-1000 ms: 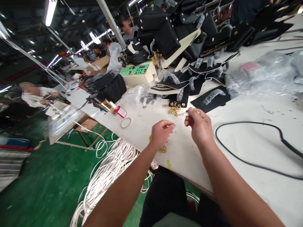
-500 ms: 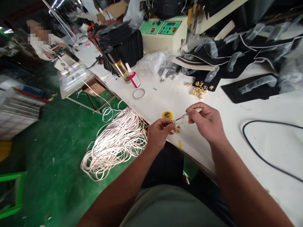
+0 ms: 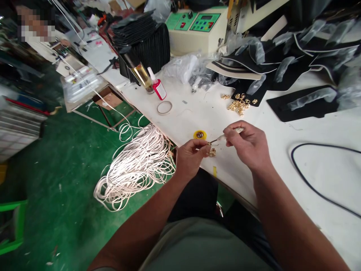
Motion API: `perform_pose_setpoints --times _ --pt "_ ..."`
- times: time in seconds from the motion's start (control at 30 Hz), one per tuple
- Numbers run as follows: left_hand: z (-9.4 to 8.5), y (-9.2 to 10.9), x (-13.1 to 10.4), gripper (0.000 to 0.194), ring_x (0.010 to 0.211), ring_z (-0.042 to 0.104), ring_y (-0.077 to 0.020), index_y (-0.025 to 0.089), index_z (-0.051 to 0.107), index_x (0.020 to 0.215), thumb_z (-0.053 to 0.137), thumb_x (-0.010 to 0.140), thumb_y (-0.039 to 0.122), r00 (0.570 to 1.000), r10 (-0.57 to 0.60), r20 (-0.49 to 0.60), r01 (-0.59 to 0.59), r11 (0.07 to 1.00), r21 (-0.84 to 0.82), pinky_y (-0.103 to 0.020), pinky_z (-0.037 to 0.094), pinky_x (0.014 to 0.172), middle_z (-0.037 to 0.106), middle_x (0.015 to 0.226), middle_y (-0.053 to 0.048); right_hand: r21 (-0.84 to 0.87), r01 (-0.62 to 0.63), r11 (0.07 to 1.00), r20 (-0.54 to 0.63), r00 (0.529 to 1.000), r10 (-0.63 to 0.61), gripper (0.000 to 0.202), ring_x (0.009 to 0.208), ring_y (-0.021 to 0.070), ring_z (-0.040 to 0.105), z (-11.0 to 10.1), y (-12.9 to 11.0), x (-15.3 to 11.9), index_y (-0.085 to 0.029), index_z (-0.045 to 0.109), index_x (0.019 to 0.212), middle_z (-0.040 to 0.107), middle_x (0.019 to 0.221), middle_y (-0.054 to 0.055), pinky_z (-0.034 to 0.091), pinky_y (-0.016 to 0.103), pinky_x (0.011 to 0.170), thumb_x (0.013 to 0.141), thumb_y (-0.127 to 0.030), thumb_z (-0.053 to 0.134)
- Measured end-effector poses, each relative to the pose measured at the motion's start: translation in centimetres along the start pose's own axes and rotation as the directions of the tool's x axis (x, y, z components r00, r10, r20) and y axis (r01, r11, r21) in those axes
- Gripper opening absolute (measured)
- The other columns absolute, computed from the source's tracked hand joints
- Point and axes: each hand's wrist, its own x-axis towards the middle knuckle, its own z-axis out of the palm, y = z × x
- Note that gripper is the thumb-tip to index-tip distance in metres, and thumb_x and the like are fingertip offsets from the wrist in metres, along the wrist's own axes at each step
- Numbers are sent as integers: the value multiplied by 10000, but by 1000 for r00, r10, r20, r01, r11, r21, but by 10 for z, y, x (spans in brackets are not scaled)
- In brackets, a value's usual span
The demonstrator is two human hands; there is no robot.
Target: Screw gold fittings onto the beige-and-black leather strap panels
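Between thumb and fingers, my left hand (image 3: 193,155) pinches a small gold metal fitting (image 3: 209,143), mostly covered by the fingertips. My right hand (image 3: 248,144) is closed around the pale handle of a screwdriver (image 3: 224,137); its thin dark shaft points left, with the tip at the fitting. Just below lie a few gold fittings (image 3: 212,152) on the white table, close to my left fingertips. Behind my left hand sits a small round yellow dish (image 3: 200,134) with tiny metal pieces in it. Farther back is a pile of gold fittings (image 3: 238,105).
A red glue bottle (image 3: 158,88), a clear bottle with a black cap (image 3: 143,78) and a ring (image 3: 164,107) stand or lie at the table's left. Black panels (image 3: 304,103) cover the back right. A black cable (image 3: 307,180) curves at right. White cord (image 3: 138,165) is heaped on the floor.
The screwdriver's tip has come up to the fitting in my left hand, where a slight gap showed before. The camera view has shifted a little.
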Motion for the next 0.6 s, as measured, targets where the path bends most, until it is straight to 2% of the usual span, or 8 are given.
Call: perform_pose_setpoints --times 0.4,0.5,0.6 --pt "2 2 -3 252 620 680 -131 175 788 866 908 719 341 1000 7 -11 -7 1000 22 -274 598 653 751 729 -7 -35 15 999 20 1000 -14 252 530 134 532 -1 1 -1 -213 711 892 633 608 -15 372 268 526 917 -463 699" --pt "1 3 -4 230 626 679 -132 179 792 864 899 729 332 1000 19 -11 -18 999 44 -273 596 663 749 721 -4 -21 50 999 93 995 -48 216 566 130 533 -5 1 0 -214 697 914 660 673 -8 387 267 550 938 -427 677" --pt "-1 2 -3 217 637 685 -135 179 793 869 889 738 323 1000 22 -8 -22 997 77 -268 589 670 759 736 -8 40 45 998 241 969 -53 197 675 149 603 -9 1 1 -216 693 1008 696 778 7 438 270 616 951 -402 665"
